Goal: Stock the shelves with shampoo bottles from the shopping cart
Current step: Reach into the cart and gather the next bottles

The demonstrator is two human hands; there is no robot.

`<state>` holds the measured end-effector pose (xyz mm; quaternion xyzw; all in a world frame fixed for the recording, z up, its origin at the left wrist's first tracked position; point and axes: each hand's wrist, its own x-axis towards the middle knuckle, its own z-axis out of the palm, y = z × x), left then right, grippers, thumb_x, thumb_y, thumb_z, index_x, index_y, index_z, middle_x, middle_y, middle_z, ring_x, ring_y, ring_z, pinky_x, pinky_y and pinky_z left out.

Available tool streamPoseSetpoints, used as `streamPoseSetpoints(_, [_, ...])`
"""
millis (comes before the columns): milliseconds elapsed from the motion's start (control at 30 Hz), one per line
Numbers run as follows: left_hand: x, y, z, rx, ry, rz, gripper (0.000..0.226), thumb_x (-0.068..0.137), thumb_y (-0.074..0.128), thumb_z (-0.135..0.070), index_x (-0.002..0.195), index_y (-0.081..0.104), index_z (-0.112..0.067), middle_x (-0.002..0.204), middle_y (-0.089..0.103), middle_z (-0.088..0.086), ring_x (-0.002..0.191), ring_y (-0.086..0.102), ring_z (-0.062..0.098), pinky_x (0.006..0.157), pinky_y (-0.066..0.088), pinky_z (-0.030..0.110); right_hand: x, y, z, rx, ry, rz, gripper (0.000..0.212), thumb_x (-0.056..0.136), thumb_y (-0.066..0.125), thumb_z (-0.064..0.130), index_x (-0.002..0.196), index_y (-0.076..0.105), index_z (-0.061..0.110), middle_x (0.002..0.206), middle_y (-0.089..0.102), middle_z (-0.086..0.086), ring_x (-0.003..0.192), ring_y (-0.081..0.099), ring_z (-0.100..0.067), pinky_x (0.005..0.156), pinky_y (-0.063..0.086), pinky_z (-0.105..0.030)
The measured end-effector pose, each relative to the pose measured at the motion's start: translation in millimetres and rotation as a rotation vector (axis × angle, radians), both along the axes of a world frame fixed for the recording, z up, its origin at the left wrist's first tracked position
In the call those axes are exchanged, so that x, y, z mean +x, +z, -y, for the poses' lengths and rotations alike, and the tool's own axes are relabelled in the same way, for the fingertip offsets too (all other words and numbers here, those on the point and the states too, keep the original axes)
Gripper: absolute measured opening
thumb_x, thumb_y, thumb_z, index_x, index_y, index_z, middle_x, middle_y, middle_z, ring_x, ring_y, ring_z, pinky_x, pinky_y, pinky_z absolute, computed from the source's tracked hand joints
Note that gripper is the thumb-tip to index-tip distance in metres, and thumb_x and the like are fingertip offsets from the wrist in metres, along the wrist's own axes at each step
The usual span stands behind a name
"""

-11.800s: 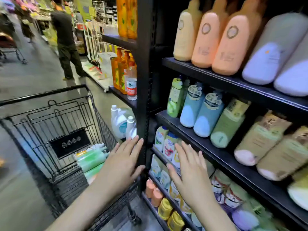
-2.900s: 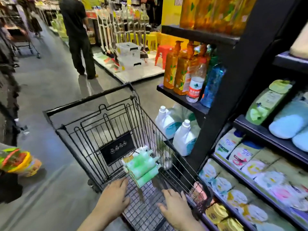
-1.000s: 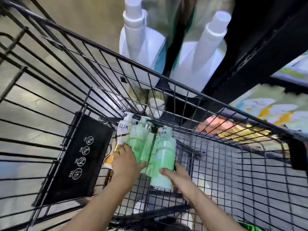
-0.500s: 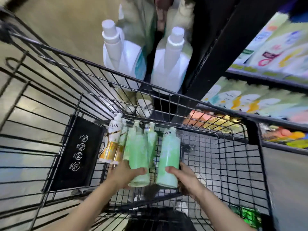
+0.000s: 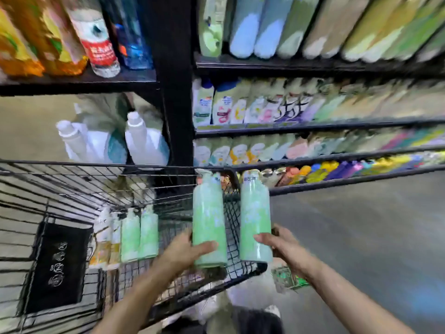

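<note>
**Two green bottles, one in each hand**

Closest to me I see two bare arms reaching out from the bottom of the view. The left hand is curled around the low part of a green shampoo bottle. The thumb lies across the front and the fingers go behind it. The right hand is curled the same way around a second green shampoo bottle. Both hands are closed snug on their bottles, not wide open. Both bottles stand upright, caps up, side by side with a small gap between them. They are held above the near right corner of the shopping cart.

Down inside the cart, more bottles wait in a row. Two green bottles stand next to each other. Just left of them are white and gold bottles. A black sign hangs on the cart's wire wall further left.

Past the cart, two big white jugs sit low by the black shelf post. To the right of the post, the shelves run away in rows full of colourful bottles and pouches. They are blurry, so I cannot read them. Up at the top left, orange bottles and a clear bottle with a red label stand on another shelf. The grey floor shows on the right.
</note>
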<state>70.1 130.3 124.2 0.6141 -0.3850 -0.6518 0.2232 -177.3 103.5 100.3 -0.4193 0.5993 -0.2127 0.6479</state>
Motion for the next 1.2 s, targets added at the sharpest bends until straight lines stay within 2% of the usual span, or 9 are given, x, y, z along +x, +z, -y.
streamPoseSetpoints(100, [-59.2, 23.0, 9.3, -0.108, -0.064, -0.050, 0.047, 0.072, 0.077, -0.034, 0.111, 0.057, -0.019, 0.105, 0.070, -0.003, 0.086, 0.069, 0.003, 0.069, 0.051, 0.015, -53.0, 22.5, -3.4, -0.053, -0.068, 0.020, 0.065, 0.055, 0.075, 0.042, 0.111, 0.064, 0.012, 0.107, 0.073, -0.007, 0.100, 0.068, -0.027, 0.094, 0.051, -0.047])
streamPoseSetpoints(167, [-99.0, 34.1, 13.6, -0.127, -0.052, -0.065, 0.068, 0.051, 0.076, -0.050, 0.110, 0.059, -0.020, 0.108, 0.071, 0.001, 0.091, 0.070, 0.012, 0.073, 0.054, 0.024, -90.1, 36.7, -6.6, -0.091, -0.078, 0.014, 0.069, 0.054, 0.074, 0.044, 0.115, 0.063, 0.012, 0.107, 0.073, -0.006, 0.097, 0.069, -0.024, 0.087, 0.053, -0.042])
streamPoseSetpoints(233, [-140.0, 38.7, 17.1, -0.128, -0.030, -0.098, 0.075, 0.041, 0.072, -0.054, 0.108, 0.059, -0.023, 0.106, 0.071, 0.005, 0.090, 0.070, 0.022, 0.069, 0.057, 0.032, -129.7, 47.7, -12.5, -0.124, -0.094, 0.033, 0.069, 0.054, 0.073, 0.044, 0.115, 0.063, 0.013, 0.107, 0.072, -0.008, 0.094, 0.068, -0.021, 0.082, 0.054, -0.039])
streamPoseSetpoints(333, [-199.8, 43.5, 17.3, -0.124, -0.035, -0.142, 0.078, 0.040, 0.073, -0.051, 0.110, 0.059, -0.020, 0.100, 0.073, 0.007, 0.077, 0.071, 0.021, 0.056, 0.056, 0.029, -190.7, 52.6, -21.8, -0.136, -0.142, 0.065, 0.066, 0.055, 0.074, 0.042, 0.114, 0.064, 0.014, 0.107, 0.072, -0.010, 0.096, 0.068, -0.025, 0.087, 0.052, -0.044])
streamPoseSetpoints(467, [-267.5, 47.0, 16.2, -0.157, -0.063, -0.164, 0.078, 0.040, 0.071, -0.051, 0.109, 0.062, -0.016, 0.088, 0.075, 0.005, 0.069, 0.070, 0.019, 0.050, 0.053, 0.027, -261.0, 61.2, -31.2, -0.150, -0.184, 0.077, 0.065, 0.057, 0.073, 0.042, 0.114, 0.065, 0.011, 0.107, 0.072, -0.013, 0.095, 0.068, -0.027, 0.084, 0.051, -0.041])
streamPoseSetpoints(700, [-338.2, 71.5, 34.3, -0.237, -0.133, -0.178, 0.074, 0.045, 0.073, -0.045, 0.110, 0.061, -0.011, 0.088, 0.075, 0.006, 0.073, 0.070, 0.019, 0.057, 0.054, 0.030, -341.6, 78.3, -19.8, -0.197, -0.222, 0.115, 0.063, 0.058, 0.075, 0.039, 0.115, 0.064, 0.013, 0.107, 0.071, -0.011, 0.093, 0.068, -0.024, 0.074, 0.052, -0.033])
streamPoseSetpoints(833, [-375.9, 101.7, 73.6, -0.324, -0.172, -0.229, 0.068, 0.048, 0.075, -0.036, 0.109, 0.060, -0.011, 0.088, 0.076, 0.002, 0.073, 0.072, 0.016, 0.056, 0.056, 0.028, -374.3, 95.4, 20.3, -0.255, -0.221, 0.150, 0.056, 0.065, 0.073, 0.031, 0.117, 0.063, 0.013, 0.110, 0.071, -0.011, 0.099, 0.067, -0.026, 0.081, 0.052, -0.034])
streamPoseSetpoints(1000, [-417.4, 126.6, 150.7, -0.436, -0.208, -0.253, 0.077, 0.053, 0.074, -0.040, 0.121, 0.056, -0.009, 0.111, 0.071, 0.007, 0.104, 0.067, 0.024, 0.090, 0.054, 0.036, -409.7, 125.8, 92.6, -0.359, -0.233, 0.172, 0.051, 0.067, 0.070, 0.026, 0.116, 0.064, 0.012, 0.109, 0.071, -0.011, 0.104, 0.066, -0.031, 0.085, 0.052, -0.037])
streamPoseSetpoints(1200, [-462.6, 166.1, 256.4, -0.578, -0.179, -0.224, 0.075, 0.049, 0.074, -0.043, 0.117, 0.057, -0.017, 0.107, 0.072, -0.001, 0.099, 0.068, 0.016, 0.081, 0.052, 0.025, -449.0, 191.2, 204.2, -0.490, -0.203, 0.151, 0.061, 0.052, 0.075, 0.036, 0.108, 0.063, 0.017, 0.099, 0.075, 0.001, 0.091, 0.071, -0.015, 0.072, 0.053, -0.024])
